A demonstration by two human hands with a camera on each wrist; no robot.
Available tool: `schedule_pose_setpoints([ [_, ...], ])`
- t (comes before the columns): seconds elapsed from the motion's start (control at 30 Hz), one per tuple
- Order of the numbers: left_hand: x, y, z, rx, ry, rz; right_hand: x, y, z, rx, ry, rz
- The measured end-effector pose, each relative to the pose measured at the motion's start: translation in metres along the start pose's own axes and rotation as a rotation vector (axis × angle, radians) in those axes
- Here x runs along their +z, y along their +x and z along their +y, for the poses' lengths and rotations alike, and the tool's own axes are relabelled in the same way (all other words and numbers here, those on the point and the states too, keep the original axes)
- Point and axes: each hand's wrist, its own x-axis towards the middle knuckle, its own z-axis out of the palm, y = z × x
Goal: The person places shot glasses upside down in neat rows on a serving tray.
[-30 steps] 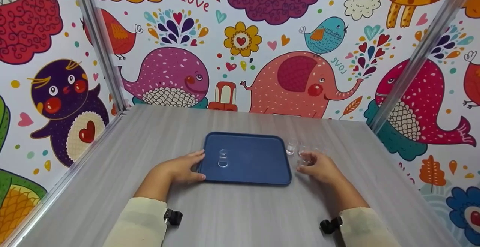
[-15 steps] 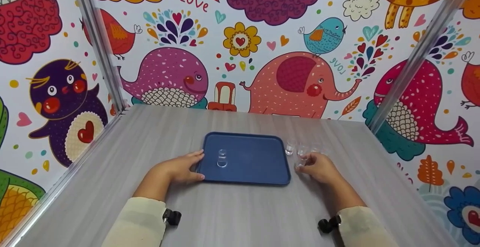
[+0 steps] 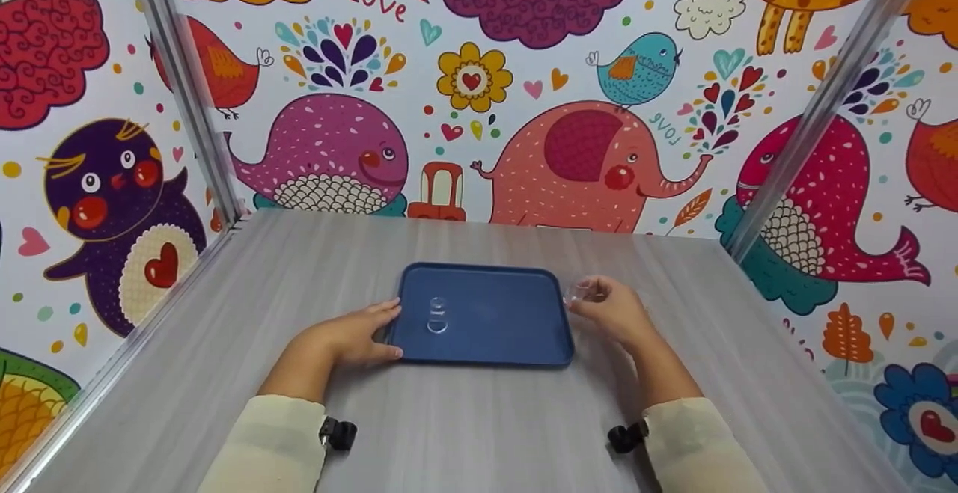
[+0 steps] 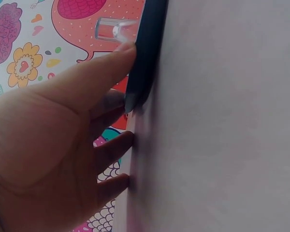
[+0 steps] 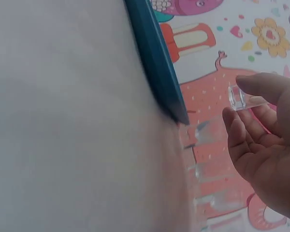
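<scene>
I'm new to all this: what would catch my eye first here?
Probably the wall, covered in bright cartoon animals, behind the grey table. Next, the blue tray on that table, with the left hand touching its left edge. Then the right hand, pinching a small clear cup near the tray's right side.

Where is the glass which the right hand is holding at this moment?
In the right wrist view, the held glass is in the fingers of the right hand, right of the blue tray and above other glasses in the picture.
</scene>
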Motion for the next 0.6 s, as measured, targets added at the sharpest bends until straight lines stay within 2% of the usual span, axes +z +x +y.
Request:
schedule_pose_setpoints([
  [0.2, 0.0, 0.0, 0.0, -0.013, 0.004, -0.003, 0.018, 0.003, -0.02, -0.027, 0.042, 0.0],
  [0.6, 0.001, 0.0, 0.001, -0.006, -0.005, -0.005, 0.066, 0.011, -0.058, -0.215, 0.175, -0.027],
])
